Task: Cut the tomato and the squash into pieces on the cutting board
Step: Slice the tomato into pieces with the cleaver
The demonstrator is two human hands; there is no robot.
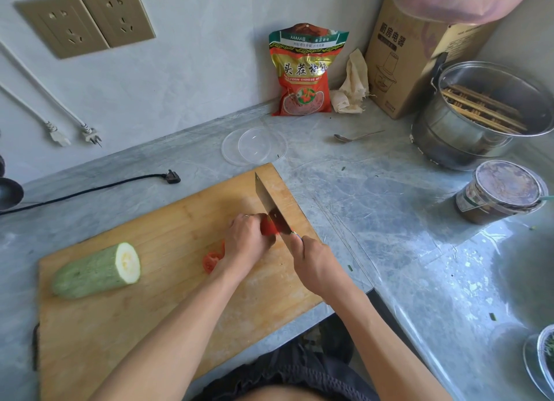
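The tomato (267, 226) is pinned by the curled left hand (246, 235); the cleaver (274, 210) is gripped by the right hand (314, 262). Fingertips could be nicked if the wet tomato slips.

Tomato (267, 226): red, partly cut, on the wooden cutting board (168, 220) near its right edge, cleaver blade (271, 204) against it. Cut tomato slices (213, 258) lie just beside it. Squash (97, 271): pale green, on its side at board's left, cut face showing pale flesh.

The tomato (267, 226) is red, and the squash (96, 270) is pale green with a white cut end. The cutting board (126, 316) is light brown wood. At the upper middle of the frame, the bag (305, 71) is red, gold and green.
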